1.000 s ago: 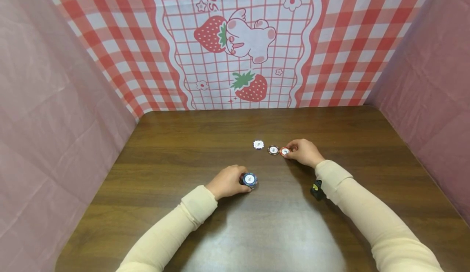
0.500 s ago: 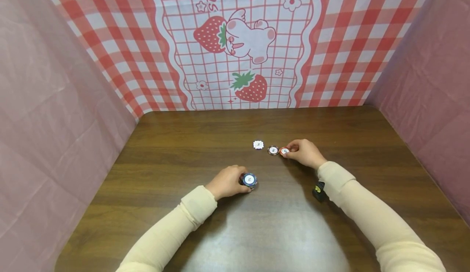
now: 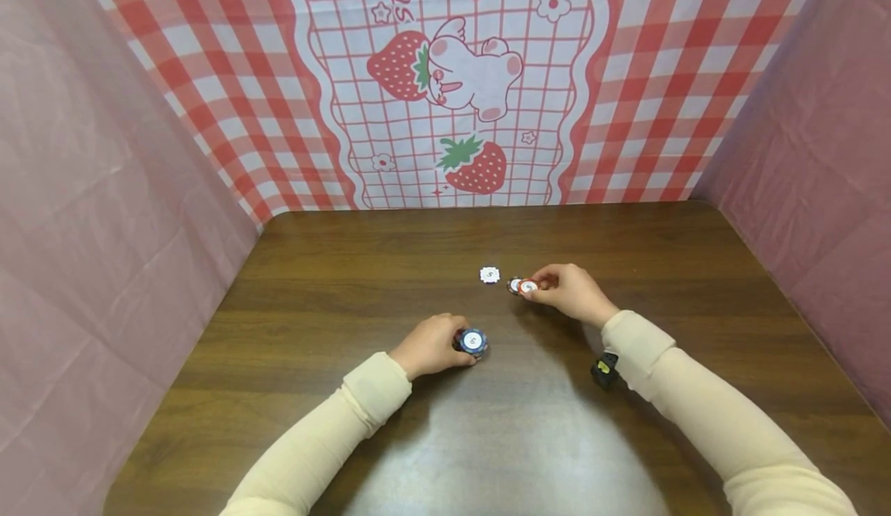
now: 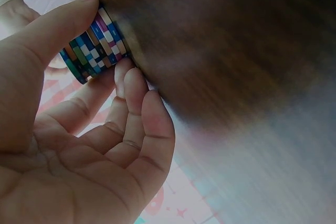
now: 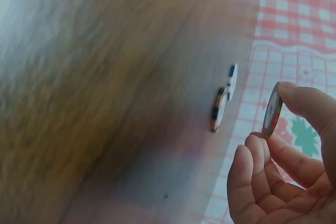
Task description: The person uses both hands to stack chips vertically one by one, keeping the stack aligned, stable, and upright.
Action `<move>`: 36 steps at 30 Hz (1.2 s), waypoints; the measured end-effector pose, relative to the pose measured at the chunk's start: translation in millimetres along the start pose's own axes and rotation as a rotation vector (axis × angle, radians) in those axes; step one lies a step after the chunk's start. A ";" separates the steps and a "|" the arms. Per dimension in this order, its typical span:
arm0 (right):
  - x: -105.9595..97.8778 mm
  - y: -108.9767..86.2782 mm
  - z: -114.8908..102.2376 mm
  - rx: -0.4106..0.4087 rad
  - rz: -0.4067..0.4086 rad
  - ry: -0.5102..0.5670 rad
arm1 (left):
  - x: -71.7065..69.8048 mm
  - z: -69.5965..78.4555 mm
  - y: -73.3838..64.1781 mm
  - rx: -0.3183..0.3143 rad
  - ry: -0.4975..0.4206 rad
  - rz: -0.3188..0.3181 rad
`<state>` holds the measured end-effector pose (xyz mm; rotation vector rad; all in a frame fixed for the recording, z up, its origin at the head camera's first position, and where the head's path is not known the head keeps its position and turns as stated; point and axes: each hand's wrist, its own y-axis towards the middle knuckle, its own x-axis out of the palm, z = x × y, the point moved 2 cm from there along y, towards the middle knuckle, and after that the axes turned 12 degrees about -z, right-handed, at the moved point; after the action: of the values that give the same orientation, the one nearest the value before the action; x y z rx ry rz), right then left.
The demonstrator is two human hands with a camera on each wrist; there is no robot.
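Note:
A stack of several poker chips, blue on top in the head view, stands on the table between the thumb and fingers of my left hand. My right hand pinches a red poker chip by its edge. In the right wrist view this chip is held up off the table. From above it overlaps a black-edged poker chip lying flat. Left of that one lies a white poker chip with dark blue edge marks.
The brown wooden table ends at a red-and-white checked cloth at the back. Pink cloths hang at both sides. A black device sits at the right wrist.
My right hand has lifted the red chip from the table and moved it left, over part of the black-edged chip. My left hand and the stack have stayed in place.

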<state>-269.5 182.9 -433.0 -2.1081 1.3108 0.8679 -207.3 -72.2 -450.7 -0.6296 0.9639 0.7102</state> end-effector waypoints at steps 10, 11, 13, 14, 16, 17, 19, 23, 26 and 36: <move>10.1 -5.1 -26.4 -0.099 -0.016 0.030 | 1.5 -2.3 2.6 -0.012 0.010 -0.004; 11.7 -5.5 -28.7 -0.109 -0.020 0.031 | 1.6 -2.3 2.6 -0.011 0.010 -0.004; 15.4 -6.8 -33.1 -0.131 -0.035 0.035 | 1.6 -2.4 2.7 -0.013 0.008 -0.007; 17.7 -7.1 -34.7 -0.143 -0.041 0.037 | 1.5 -2.2 2.6 -0.015 0.007 -0.008; 21.7 -8.3 -38.6 -0.170 -0.054 0.043 | 1.4 -2.1 2.6 -0.019 0.006 -0.012; 23.6 -8.8 -40.5 -0.186 -0.060 0.042 | 1.4 -2.2 2.8 -0.019 0.004 -0.012; 27.7 -9.8 -43.9 -0.213 -0.068 0.045 | 1.4 -2.4 3.2 -0.018 0.003 -0.011; 34.8 -12.0 -50.9 -0.259 -0.088 0.041 | 1.3 -2.2 3.3 -0.016 0.003 -0.013; 40.9 -13.2 -54.8 -0.285 -0.102 0.031 | 0.8 -2.2 3.3 -0.014 0.008 -0.014; 58.6 -16.6 -61.0 -0.363 -0.134 0.002 | 0.3 -2.2 3.8 -0.025 0.015 -0.026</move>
<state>-219.7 112.6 -434.2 -2.4398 1.0589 1.1122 -211.2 -71.4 -452.5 -0.6695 0.9605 0.6964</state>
